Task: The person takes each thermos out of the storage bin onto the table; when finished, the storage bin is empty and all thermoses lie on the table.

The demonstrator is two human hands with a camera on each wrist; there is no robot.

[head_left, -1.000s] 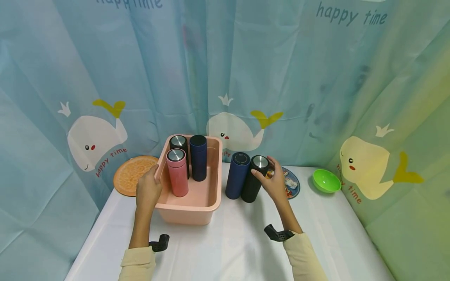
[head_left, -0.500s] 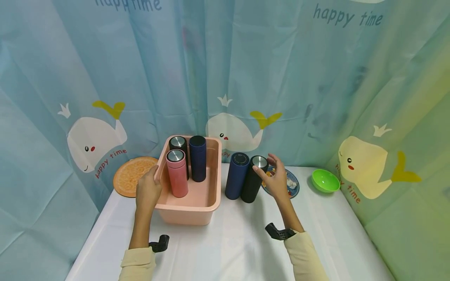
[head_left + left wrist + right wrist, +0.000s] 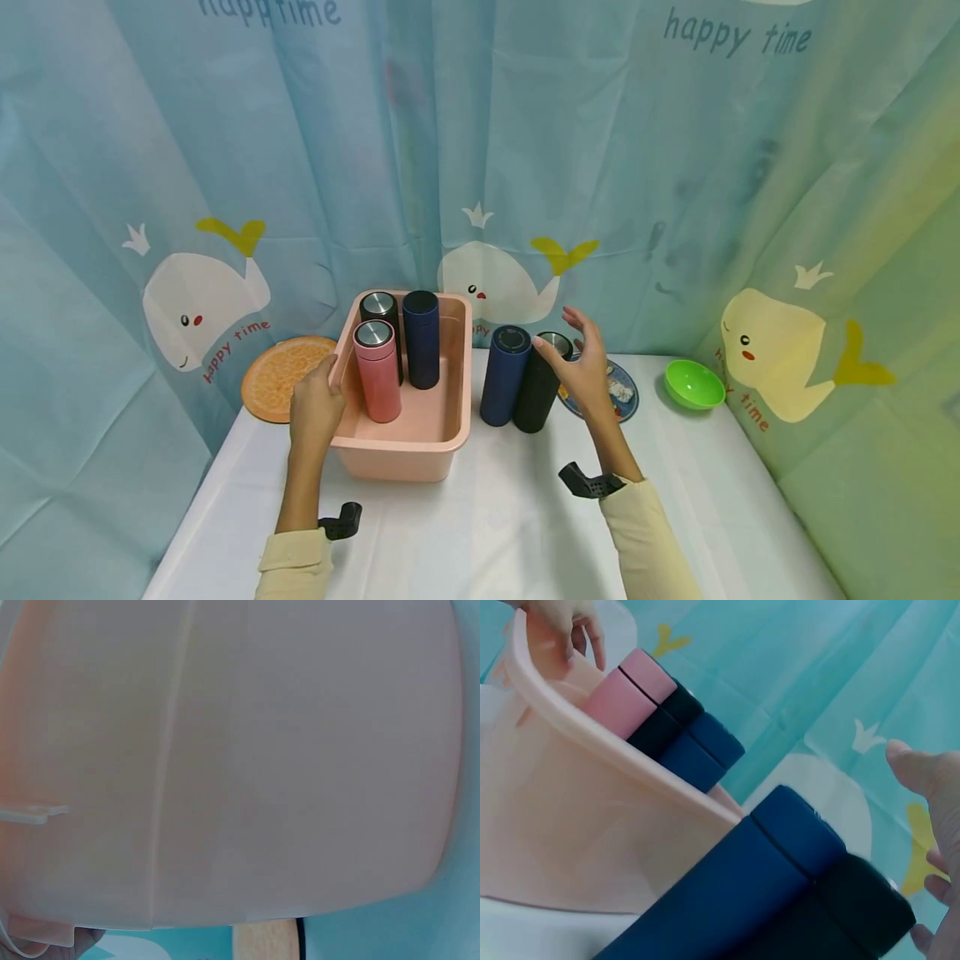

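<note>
My left hand (image 3: 317, 407) grips the left rim of a pink plastic bin (image 3: 467, 375). Standing upright inside it are a pink thermos (image 3: 381, 385), a black thermos (image 3: 381, 303) with a silver lid top, and a dark blue thermos (image 3: 422, 354). Right of the bin, a second blue thermos (image 3: 501, 385) and another black thermos (image 3: 536, 397) stand side by side on the table. Over the latter's lid, my right hand (image 3: 587, 372) has its thumb and fingers spread, holding nothing. The left wrist view is filled mostly by the bin's outer wall (image 3: 315, 765).
An orange round mat (image 3: 279, 379) lies left of the bin, against the curtain (image 3: 337, 125). Behind the right hand is a patterned blue plate (image 3: 628, 400). A green bowl (image 3: 694, 385) sits farther right on the white table (image 3: 480, 525).
My right hand has come away from the black thermos, its fingers spreading and lifting over the lid. The left hand and the bin have stayed in place.
</note>
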